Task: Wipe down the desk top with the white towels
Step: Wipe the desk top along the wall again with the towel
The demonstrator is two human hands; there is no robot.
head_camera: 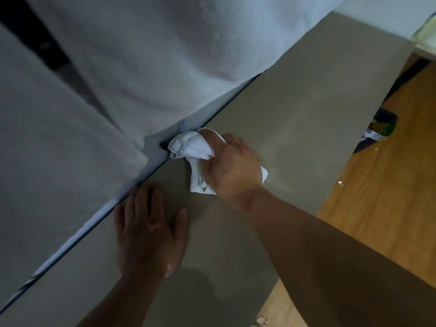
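Crumpled white towel (188, 147), soft and hemmed with stitching, is gripped in the closed right hand (232, 165) and pressed on the desk top (295, 102) near its back edge; the left hand (151, 230) is laid flat and open on the smooth, matte grey-brown surface, holding nothing; pale fleecy fabric (141, 55) is draped beyond the desk; wooden flooring (389, 197) is seen at right, where a dark bin (387, 118) with blurred contents stands.

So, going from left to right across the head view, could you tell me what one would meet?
Large white towels → left hand flat on the desk top → crumpled white towel → right hand gripping it → wooden floor.
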